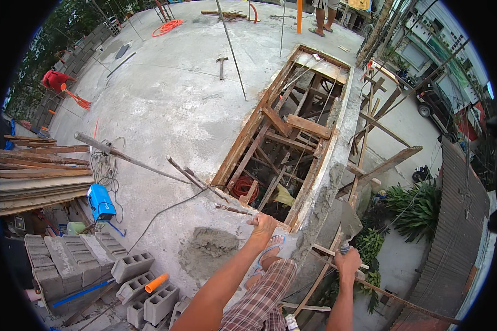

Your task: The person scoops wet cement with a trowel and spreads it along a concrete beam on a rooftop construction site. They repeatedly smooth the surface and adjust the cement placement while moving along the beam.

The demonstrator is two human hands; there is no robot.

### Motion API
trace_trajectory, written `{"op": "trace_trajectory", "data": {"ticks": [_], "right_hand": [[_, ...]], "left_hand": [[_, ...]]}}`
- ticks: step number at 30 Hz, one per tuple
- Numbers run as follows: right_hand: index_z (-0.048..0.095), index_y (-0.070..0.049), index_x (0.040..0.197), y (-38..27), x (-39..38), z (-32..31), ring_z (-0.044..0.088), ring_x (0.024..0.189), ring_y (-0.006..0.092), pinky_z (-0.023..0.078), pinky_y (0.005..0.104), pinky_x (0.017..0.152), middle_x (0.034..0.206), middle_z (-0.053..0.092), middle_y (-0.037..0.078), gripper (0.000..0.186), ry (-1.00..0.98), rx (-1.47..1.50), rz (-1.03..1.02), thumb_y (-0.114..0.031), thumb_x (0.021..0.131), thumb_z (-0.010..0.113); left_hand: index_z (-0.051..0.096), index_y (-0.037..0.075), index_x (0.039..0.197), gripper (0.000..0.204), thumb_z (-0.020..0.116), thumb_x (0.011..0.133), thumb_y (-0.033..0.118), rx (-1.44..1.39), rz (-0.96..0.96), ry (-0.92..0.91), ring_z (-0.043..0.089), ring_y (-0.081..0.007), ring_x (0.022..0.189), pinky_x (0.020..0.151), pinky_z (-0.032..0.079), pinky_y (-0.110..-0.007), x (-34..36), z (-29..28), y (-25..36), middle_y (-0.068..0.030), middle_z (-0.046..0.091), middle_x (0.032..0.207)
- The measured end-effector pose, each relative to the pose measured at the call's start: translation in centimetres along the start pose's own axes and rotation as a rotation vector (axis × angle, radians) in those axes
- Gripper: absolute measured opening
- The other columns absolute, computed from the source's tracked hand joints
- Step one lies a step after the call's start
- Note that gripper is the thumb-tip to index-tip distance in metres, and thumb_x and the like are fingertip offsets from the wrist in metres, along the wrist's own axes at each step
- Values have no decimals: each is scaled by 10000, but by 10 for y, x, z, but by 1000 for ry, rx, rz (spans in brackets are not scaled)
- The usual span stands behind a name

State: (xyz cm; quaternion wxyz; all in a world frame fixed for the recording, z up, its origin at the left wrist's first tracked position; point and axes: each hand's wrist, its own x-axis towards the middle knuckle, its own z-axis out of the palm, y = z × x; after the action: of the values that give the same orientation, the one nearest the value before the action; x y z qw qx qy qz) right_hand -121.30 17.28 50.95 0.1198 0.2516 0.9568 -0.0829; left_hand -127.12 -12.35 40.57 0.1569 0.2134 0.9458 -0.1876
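My right hand (348, 261) is closed round the handle of a trowel (350, 222). The grey blade points up and away, beside the rough mortar edge (327, 205) of the slab. My left hand (264, 225) is curled closed near the front corner of a timber-framed opening (226, 175). Anything inside its fingers is hidden. Just left of that hand, the end of a rusty bar (232, 209) lies close to the knuckles. A pile of wet mortar (207, 251) sits on the concrete left of my sandalled foot (271, 244).
Beams and props show down inside the opening, with a drop beyond the slab's right edge. Steel bars (232, 49) stand upright from the slab. A hammer (221, 67) lies farther off. Hollow blocks (132, 266), stacked planks (38, 179) and a blue machine (100, 203) are at left.
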Motion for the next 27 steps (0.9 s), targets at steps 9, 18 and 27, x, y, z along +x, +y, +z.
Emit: {"op": "trace_trajectory", "data": {"ticks": [9,18,27], "right_hand": [[699,12,962,69,-3,-59,659,995,354,526,425,847,1066,675,220,491,-609,-273,150,-366,653,756],[693,-19,980,63,-1,-47,661,1003,337,526,417,860,1056,686,189,352,-502,-339,157,-223,695,679],[666,32,888,70,18,-40,662,938,392,528,455,820,967,681,237,324,-463,-312,294,-186,649,694]], "left_hand": [[722,161,666,51,703,701,194,22,254,-67,645,-179,556,401,362,-375,36,2,-15,2,673,621],[705,209,657,125,641,759,179,-114,-116,94,677,-157,637,477,411,-344,53,0,-74,-3,675,623],[740,179,749,121,639,813,186,-170,-383,-157,712,-186,728,553,510,-339,97,38,-156,-20,720,741]]}}
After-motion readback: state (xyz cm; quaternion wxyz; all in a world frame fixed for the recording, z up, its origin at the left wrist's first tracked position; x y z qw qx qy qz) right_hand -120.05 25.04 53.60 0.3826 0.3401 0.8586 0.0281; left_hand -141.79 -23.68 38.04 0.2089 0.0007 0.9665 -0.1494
